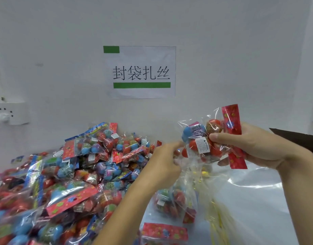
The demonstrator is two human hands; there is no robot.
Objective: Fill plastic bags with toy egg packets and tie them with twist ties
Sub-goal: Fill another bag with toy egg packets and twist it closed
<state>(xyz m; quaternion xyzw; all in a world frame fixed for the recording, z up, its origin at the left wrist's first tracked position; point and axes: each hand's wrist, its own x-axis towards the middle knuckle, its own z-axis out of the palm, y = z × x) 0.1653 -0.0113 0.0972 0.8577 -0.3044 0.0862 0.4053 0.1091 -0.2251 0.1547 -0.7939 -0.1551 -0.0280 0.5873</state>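
Observation:
My right hand grips toy egg packets of blue and red eggs with red card headers, held up at the right. My left hand pinches the rim of a clear plastic bag just below those packets, one finger pointing toward them. Inside the bag lies another egg packet. Yellow twist ties lie on the table at the lower right, blurred.
A large heap of egg packets covers the left of the table up to the white wall. One packet lies at the bottom edge. Clear plastic sheets lie on the right. A wall socket is at the left.

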